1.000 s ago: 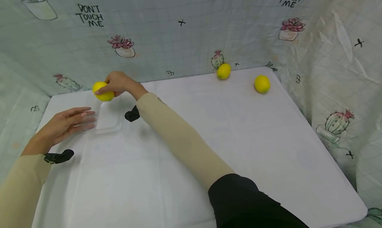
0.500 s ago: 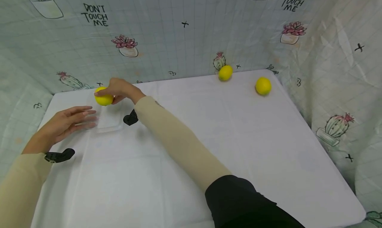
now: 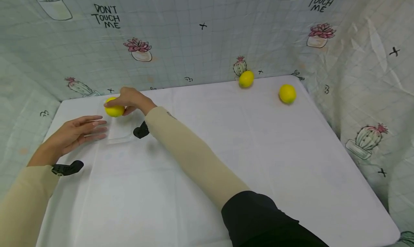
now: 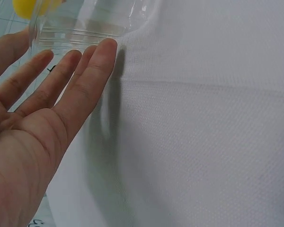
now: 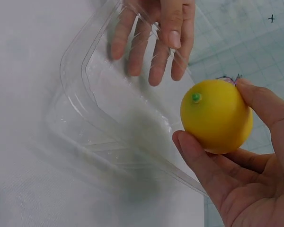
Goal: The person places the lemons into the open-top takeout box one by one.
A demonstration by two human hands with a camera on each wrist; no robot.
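In the head view my right hand (image 3: 134,99) grips a yellow lemon (image 3: 114,110) over the far end of a clear plastic container (image 3: 119,139). The right wrist view shows the lemon (image 5: 215,116), with a green spot at one end, pinched between thumb and fingers above the container's rim (image 5: 78,104). My left hand (image 3: 77,133) is at the container's left side, fingers straight and slightly spread. Up close in the left wrist view, its fingertips (image 4: 106,49) lie right at the container's clear wall (image 4: 80,28).
Two more lemons are at the back right of the white table (image 3: 226,150), one (image 3: 246,79) by the rear edge and the other (image 3: 287,94) near the corner. A printed curtain (image 3: 181,42) hangs behind and on both sides. Dark wrist mounts (image 3: 141,130) sit on both arms.
My right hand has lowered the lemon a little, closer over the container. The left hand keeps its place beside the container, and the head view has shifted slightly.
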